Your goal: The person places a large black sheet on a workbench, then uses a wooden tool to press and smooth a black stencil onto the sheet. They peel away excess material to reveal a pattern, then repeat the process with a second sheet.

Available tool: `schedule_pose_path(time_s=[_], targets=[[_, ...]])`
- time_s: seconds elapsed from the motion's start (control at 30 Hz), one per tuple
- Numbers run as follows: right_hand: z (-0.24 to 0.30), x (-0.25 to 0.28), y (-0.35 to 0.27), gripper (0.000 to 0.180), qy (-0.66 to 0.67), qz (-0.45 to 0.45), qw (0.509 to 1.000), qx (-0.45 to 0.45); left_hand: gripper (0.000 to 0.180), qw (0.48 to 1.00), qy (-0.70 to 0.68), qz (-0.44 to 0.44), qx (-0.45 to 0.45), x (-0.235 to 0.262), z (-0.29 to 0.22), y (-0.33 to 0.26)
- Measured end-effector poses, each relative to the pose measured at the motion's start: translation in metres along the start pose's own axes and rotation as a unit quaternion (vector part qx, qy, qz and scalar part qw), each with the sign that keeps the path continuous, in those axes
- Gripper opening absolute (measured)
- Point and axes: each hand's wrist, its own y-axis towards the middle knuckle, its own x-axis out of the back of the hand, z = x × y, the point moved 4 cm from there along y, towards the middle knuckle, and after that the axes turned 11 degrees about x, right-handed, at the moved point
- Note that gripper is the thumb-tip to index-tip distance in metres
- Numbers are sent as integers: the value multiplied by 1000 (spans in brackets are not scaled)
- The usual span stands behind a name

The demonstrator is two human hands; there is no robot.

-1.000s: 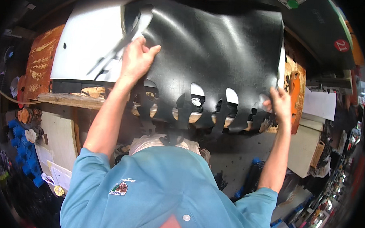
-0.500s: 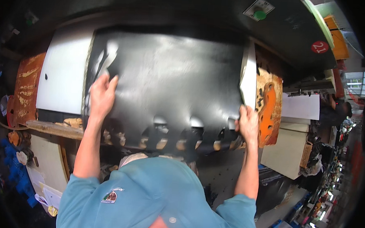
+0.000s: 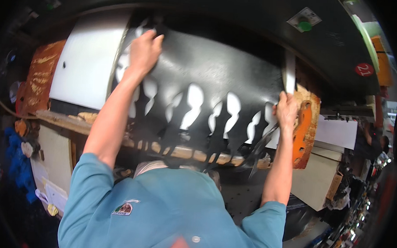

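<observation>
A smooth, shiny black leather-like sheet (image 3: 237,65) spreads over a white board (image 3: 87,60). Curved holes run along its near part and left side, and the white surface shows through them. Narrow strips of the sheet hang over the near edge. My left hand (image 3: 144,51), at the far left of the sheet, is closed on its holed edge. Lower down, at the right edge, my right hand (image 3: 288,110) grips the sheet with bent fingers. Part of the far side of the sheet lies in shadow under the dark machine beam.
A dark machine beam (image 3: 240,14) with a green button (image 3: 305,26) spans the far side. An orange perforated plate (image 3: 303,129) lies to the right, beside a white panel (image 3: 337,132). A worn wooden ledge (image 3: 68,124) runs along the front. Another person works at far right.
My left hand has moved away from me and rightward, drawing the sheet farther over the board. My right hand has shifted up slightly. More holes now lie over white.
</observation>
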Motion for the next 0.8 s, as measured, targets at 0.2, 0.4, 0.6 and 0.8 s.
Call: schedule_pose_path(time_s=[0.2, 0.4, 0.6, 0.8], targets=[[-32, 36, -26, 43, -118, -150, 964, 188, 62, 990, 73, -31, -116, 4, 14, -53], [-140, 100, -92, 87, -312, -45, 948, 46, 57, 977, 100, 85, -166, 16, 15, -99], [-196, 108, -102, 102, -311, -45, 948, 44, 55, 982, 69, 115, -130, 21, 16, -94], [-208, 111, -92, 107, -302, -48, 952, 25, 51, 986, 35, 78, -146, 24, 18, -97]])
